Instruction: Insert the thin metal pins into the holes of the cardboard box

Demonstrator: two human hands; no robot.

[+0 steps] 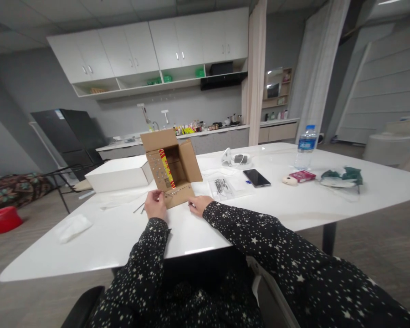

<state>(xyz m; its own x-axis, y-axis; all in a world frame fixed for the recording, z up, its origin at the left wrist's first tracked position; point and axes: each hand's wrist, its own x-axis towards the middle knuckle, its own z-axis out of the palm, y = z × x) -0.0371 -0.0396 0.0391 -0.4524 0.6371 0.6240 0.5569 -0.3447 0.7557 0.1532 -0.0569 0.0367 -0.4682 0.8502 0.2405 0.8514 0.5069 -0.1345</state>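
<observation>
An open brown cardboard box (177, 166) stands on the white table (294, 205) in front of me, its flaps spread and a red-and-yellow strip along one inner edge. Rows of small metal pieces stick in its left flap and front flap. My left hand (155, 205) rests at the left end of the front flap, fingers curled against it. My right hand (198, 204) touches the flap's right end, fingertips pinched together; whether they hold anything is too small to see. Two thin metal pins (140, 208) lie just left of my left hand.
A white flat box (118, 173) sits behind on the left, a clear bag of metal pieces (222, 187) and a phone (256, 177) to the right. Farther right stand a water bottle (305, 146), a pink packet (302, 176) and green cloth (341, 176). A tissue (73, 227) lies near the left edge.
</observation>
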